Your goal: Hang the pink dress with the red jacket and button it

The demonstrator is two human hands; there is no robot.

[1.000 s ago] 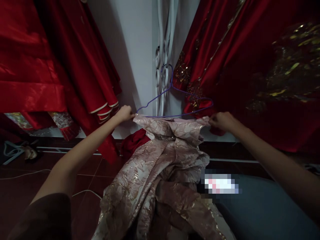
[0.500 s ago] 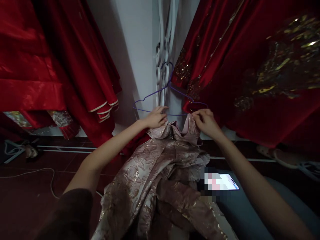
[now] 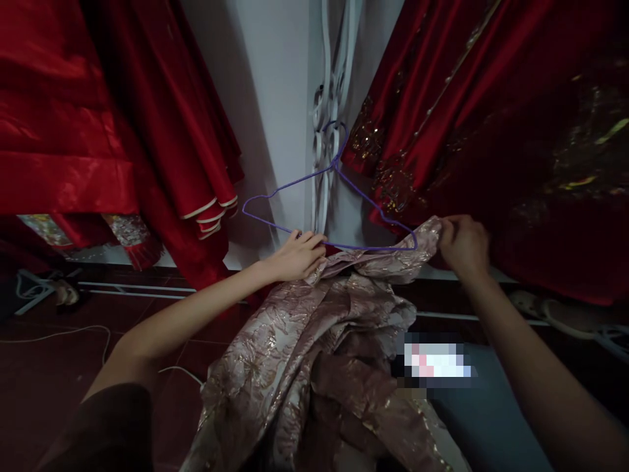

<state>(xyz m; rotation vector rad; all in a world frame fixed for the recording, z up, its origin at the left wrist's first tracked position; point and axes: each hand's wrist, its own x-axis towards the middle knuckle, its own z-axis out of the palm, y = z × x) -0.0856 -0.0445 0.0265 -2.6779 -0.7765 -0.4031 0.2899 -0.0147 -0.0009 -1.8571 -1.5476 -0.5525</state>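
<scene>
A pink and gold brocade garment (image 3: 314, 341) drapes down from a purple wire hanger (image 3: 324, 210), whose hook catches on a white scrolled metal grille (image 3: 334, 98). My left hand (image 3: 295, 255) grips the garment's top near the middle of the hanger's bottom wire, fingers closed. Out at the hanger's right tip, my right hand (image 3: 462, 246) pinches the garment's shoulder. The hanger's left end is bare and tilted upward.
Red satin garments (image 3: 73, 131) hang on the left and red embroidered ones (image 3: 491, 131) on the right. A lit phone (image 3: 437, 364) lies on a grey seat (image 3: 491, 419) at lower right. White cables (image 3: 59, 334) trail over the dark red tiled floor.
My right hand moved from the garment's middle out to the right hanger tip, pulling fabric over it. The left hand stayed near the middle. The hanger tipped, its left end now uncovered.
</scene>
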